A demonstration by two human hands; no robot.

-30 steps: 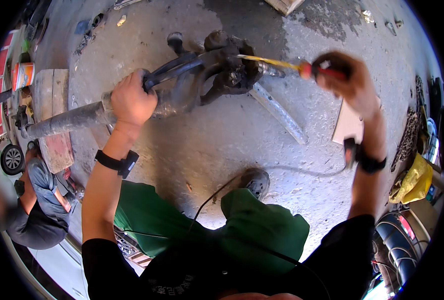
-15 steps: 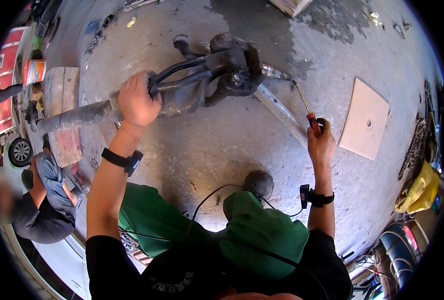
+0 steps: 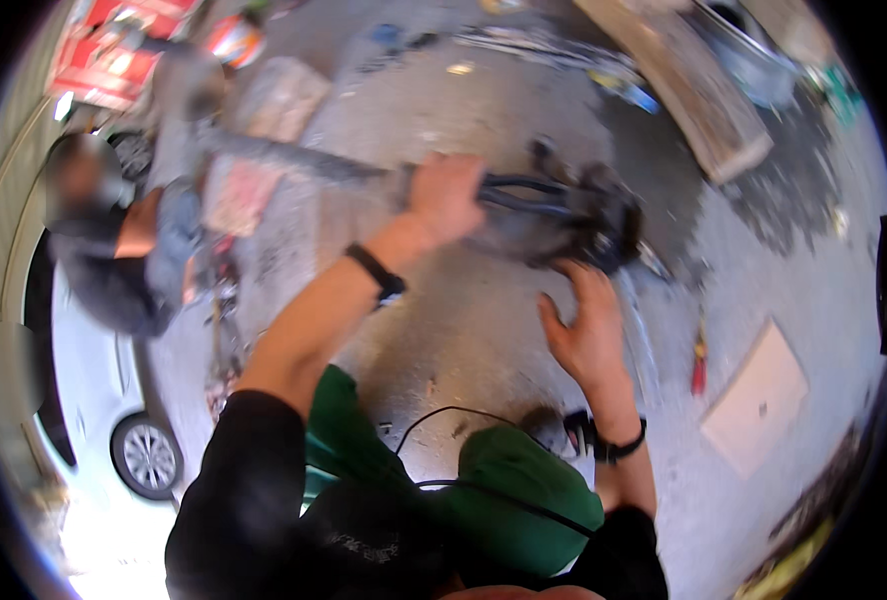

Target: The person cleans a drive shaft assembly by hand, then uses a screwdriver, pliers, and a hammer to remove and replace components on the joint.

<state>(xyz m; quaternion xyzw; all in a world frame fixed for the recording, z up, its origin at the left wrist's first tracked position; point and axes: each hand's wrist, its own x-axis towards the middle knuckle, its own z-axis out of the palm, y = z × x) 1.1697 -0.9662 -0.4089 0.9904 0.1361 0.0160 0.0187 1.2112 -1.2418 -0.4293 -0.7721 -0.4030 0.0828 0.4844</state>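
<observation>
A greasy, dark metal assembly (image 3: 524, 235) with a long tube (image 3: 294, 155) and two bent bars (image 3: 534, 183) lies on the floor before me. My left hand (image 3: 446, 195) is closed around it where the tube meets the bars. Just below its thick right end is my right hand (image 3: 586, 325), empty, thumb spread from the fingers; the fingertips are close to the dark metal, and blur hides whether they touch. A screwdriver (image 3: 700, 365) with a red and black handle lies on the floor to the right, out of my hand.
A square board (image 3: 759, 400) with a small hole lies at right. Thick wooden beams (image 3: 704, 110) and a metal tub (image 3: 749, 50) are at the far right. A person (image 3: 114, 240) sits at left by a white car (image 3: 94, 370). A plank (image 3: 264, 140) lies beneath the tube.
My right hand has let go of the screwdriver, which now lies on the floor, and has moved left to the assembly. My left hand keeps its hold. The view has swung and blurred.
</observation>
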